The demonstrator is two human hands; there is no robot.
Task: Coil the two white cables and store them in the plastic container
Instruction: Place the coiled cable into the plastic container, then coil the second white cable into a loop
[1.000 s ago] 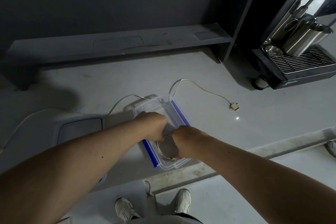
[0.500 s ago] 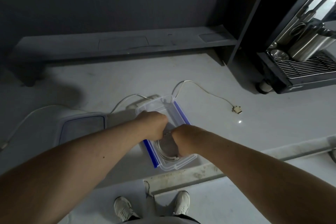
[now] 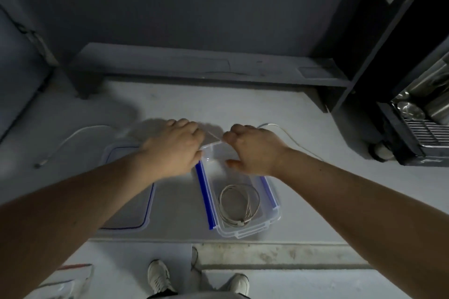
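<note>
A clear plastic container [image 3: 273, 219] with blue clips stands on the white surface near its front edge. One coiled white cable [image 3: 239, 204] lies inside it at the near end. A second white cable [image 3: 75, 135] runs loose across the surface behind the container, its plug at the far left and another stretch showing right of my right wrist. My left hand [image 3: 173, 147] and my right hand [image 3: 252, 147] hover over the container's far end. Both pinch a taut stretch of that second cable between them.
The container's lid [image 3: 145, 222], clear with a blue seal, lies flat left of the container, partly under my left forearm. A dark shelf [image 3: 206, 67] runs along the back wall. A black rack with steel cups [image 3: 418, 126] sits at the right. My shoes show below the edge.
Both hands have left the coil in the container and moved away from me to its far end, where they now hold the second cable. The camera has shifted right.
</note>
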